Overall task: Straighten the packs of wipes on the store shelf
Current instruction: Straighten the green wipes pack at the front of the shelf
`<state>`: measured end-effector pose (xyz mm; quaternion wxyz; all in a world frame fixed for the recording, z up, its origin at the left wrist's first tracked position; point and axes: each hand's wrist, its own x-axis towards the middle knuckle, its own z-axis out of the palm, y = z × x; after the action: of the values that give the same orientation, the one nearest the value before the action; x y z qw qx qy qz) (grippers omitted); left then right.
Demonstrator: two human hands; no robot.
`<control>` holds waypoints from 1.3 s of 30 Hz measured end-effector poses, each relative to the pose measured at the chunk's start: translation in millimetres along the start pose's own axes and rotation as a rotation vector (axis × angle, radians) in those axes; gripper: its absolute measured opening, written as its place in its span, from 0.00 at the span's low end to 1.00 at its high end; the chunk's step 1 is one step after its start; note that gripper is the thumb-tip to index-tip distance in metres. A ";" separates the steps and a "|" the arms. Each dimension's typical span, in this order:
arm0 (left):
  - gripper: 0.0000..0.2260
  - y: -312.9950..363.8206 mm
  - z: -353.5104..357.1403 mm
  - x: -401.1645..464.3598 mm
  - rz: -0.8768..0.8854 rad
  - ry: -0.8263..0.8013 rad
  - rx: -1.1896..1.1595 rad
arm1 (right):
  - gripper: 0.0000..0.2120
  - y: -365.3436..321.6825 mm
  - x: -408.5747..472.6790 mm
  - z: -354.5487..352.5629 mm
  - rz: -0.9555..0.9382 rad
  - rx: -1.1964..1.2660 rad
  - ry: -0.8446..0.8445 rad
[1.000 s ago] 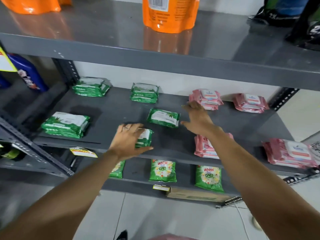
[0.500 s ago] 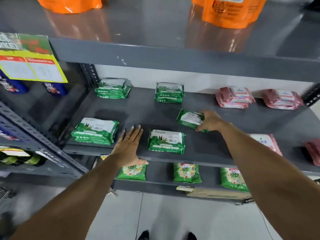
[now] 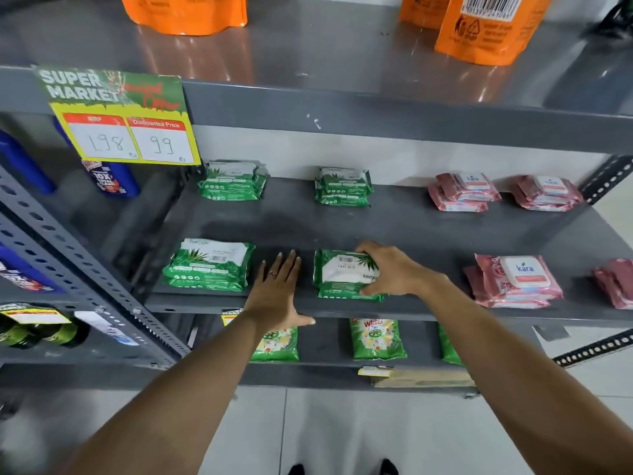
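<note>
On the grey middle shelf (image 3: 411, 228) lie stacks of wipes. My right hand (image 3: 394, 269) grips a green pack of wipes (image 3: 342, 272) that lies on top of another green pack at the shelf's front centre. My left hand (image 3: 279, 289) rests flat on the shelf just left of that stack, fingers straight, thumb over the front edge. Another green stack (image 3: 209, 265) sits front left. Two green stacks (image 3: 233, 181) (image 3: 344, 186) lie at the back. Pink packs (image 3: 462, 192) (image 3: 548, 193) lie back right, and more pink packs (image 3: 513, 282) front right.
Orange pouches (image 3: 489, 25) stand on the shelf above. A price sign (image 3: 120, 114) hangs at the upper left over blue bottles (image 3: 113, 180). Green detergent bags (image 3: 376, 339) stand on the lower shelf. A perforated metal upright (image 3: 68, 269) runs along the left.
My right hand carried the green pack from mid-shelf forward onto the front centre pack. My left hand stayed flat beside it. The view shifted left.
</note>
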<state>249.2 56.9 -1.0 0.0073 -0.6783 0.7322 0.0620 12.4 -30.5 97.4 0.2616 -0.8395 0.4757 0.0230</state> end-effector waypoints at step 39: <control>0.59 -1.6 0.9 2.0 0.008 -0.025 -0.009 | 0.29 -61.2 -15.0 40.1 0.173 -0.143 0.406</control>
<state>250.6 55.0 -2.2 0.0130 -0.6744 0.7345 0.0737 62.3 24.9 92.7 0.0975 -0.7993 0.5860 -0.0904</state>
